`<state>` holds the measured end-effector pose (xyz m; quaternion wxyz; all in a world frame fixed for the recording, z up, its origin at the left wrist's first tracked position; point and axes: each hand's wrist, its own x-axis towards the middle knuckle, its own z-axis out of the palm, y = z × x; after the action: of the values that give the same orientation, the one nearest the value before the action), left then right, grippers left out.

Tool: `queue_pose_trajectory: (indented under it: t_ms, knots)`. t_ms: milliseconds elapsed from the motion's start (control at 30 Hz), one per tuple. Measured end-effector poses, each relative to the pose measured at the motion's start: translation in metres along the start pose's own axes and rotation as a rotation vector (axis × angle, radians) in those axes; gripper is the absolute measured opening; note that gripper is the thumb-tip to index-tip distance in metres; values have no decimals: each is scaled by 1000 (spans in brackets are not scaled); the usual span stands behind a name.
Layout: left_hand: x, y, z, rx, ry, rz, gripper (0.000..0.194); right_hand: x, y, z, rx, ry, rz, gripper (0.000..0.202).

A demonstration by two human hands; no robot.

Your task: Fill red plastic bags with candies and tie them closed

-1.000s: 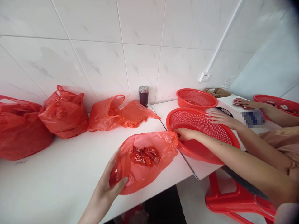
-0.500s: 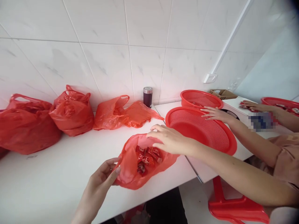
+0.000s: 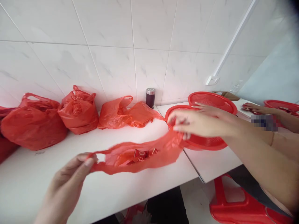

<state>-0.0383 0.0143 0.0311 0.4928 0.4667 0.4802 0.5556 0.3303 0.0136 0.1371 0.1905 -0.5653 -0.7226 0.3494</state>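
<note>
Thin red plastic carrier bag (image 3: 161, 160), lower centre, containing small red wrapped packets (image 3: 141, 153). Left hand (image 3: 70, 177) pinched closed on it, lower left; right hand (image 3: 198, 122), half-curled, right of centre, hold indistinct.

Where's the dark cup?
In the head view, the cup stands near the centre by the wall, between bags on its left and baskets on its right.

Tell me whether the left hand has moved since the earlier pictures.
Yes: the left hand has moved left, farther from the dark tumbler standing by the wall.
</note>
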Motion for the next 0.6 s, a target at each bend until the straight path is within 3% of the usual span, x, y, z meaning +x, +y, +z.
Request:
queue_pose_trajectory:
  t_ms: [67,200,300,433,500,600]
  knots:
    - [6,16,2,-140,63,141,22,6,-14,-13,94,182,-102,22]
    - [13,47,16,-190,-1,315,17,15,-38,-19,62,132,-195,18]
    - [16,62,26,-231,-73,304,18,16,-53,-18,94,232,-304,18]
    - [19,76,31,-266,-120,298,17,21,-68,-13,91,153,-380,14]
    - [21,81,32,-191,-205,298,23,26,-77,-8,100,143,-425,14]
    - [26,88,36,112,-429,293,46,36,-95,6,125,127,-512,15]
